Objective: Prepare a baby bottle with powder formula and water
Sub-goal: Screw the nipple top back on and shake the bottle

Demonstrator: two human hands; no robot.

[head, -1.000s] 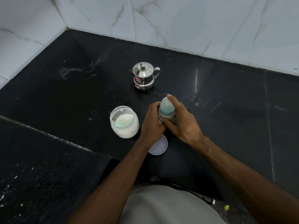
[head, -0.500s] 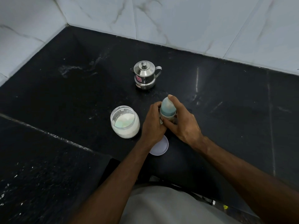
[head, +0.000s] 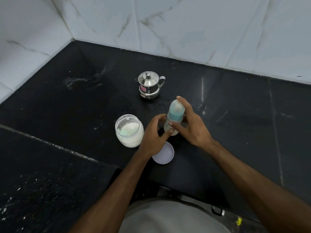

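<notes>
Only one view here, the head cam looking down, so this is all from that.

The baby bottle [head: 173, 118] stands upright on the black worktop [head: 235, 115], just right of the open powder jar [head: 129, 131] and in front of the little steel kettle [head: 149, 85]. The right hand [head: 191, 126] has it: forefinger laid over the domed cap, thumb pinching the lower body. The left hand [head: 154, 133] sits just beside the bottle with fingers loosely curled. I can't tell if they actually touch it, and it doesn't look like it's gripping anything.

Handling guess: clear plastic, so light and stiff, not really fragile, but tall and narrow, so tippy. Smooth sides could be slippery if wet. I'd take it round the body with one hand and twist at the teal collar with the other; the cap looks like it'd just pop off if you pulled there. How full it is I can't make out.

Count: one bottle, one powder jar with white powder and something pale green inside (scoop maybe), one loose round lid [head: 163, 155] lying near the front edge, one kettle, two hands.
</notes>
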